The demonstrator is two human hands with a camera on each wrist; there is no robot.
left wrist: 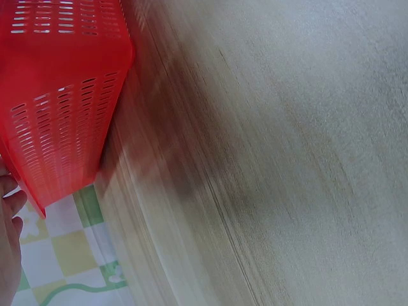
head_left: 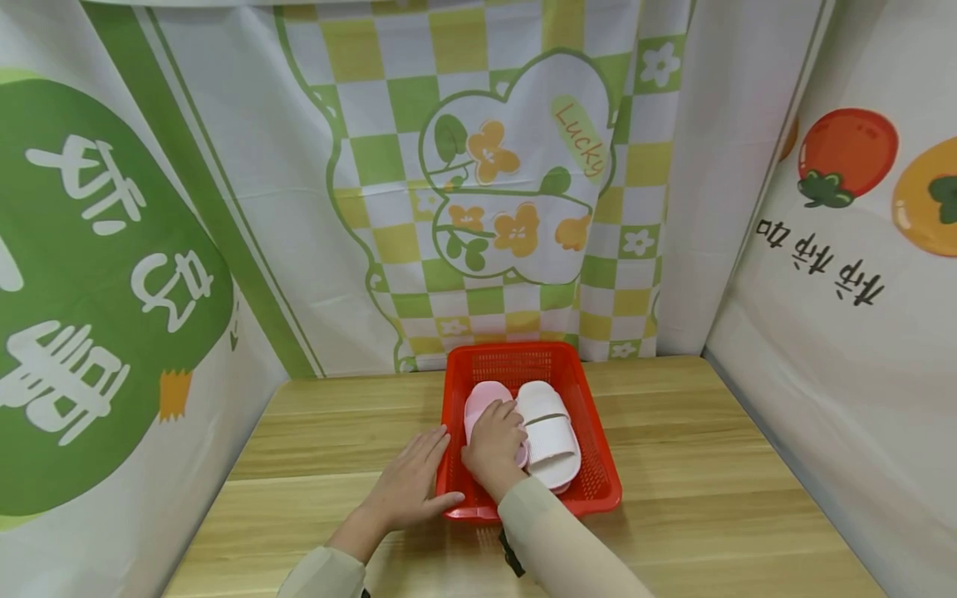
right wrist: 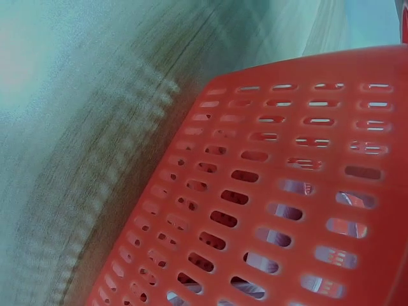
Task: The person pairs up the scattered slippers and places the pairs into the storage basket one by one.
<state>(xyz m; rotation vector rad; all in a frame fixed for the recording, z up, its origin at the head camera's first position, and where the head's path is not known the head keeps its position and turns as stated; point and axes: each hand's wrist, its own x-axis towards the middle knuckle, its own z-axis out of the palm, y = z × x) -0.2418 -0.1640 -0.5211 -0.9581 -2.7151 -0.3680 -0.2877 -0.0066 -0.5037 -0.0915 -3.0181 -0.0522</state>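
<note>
In the head view, a red plastic basket (head_left: 601, 490) with slotted walls stands on the wooden table. Inside it, on the left, lies a pink slipper (head_left: 488, 392), partly covered by my right hand (head_left: 495, 444). The fingers and thumb of that hand curl over the slipper's sides and grip it; its strap is hidden. Beside it, on the right, a white slipper (head_left: 549, 436) lies with its strap up. My left hand (head_left: 407, 482) touches the basket's left rim with fingers extended. The left wrist view shows only some left fingers (left wrist: 11, 204) at the rim.
The wooden table (head_left: 695, 465) extends on both sides of the basket. Behind it hangs a green and yellow checked cloth (head_left: 404, 158). Printed white cloth walls (head_left: 822, 374) stand at the left and right.
</note>
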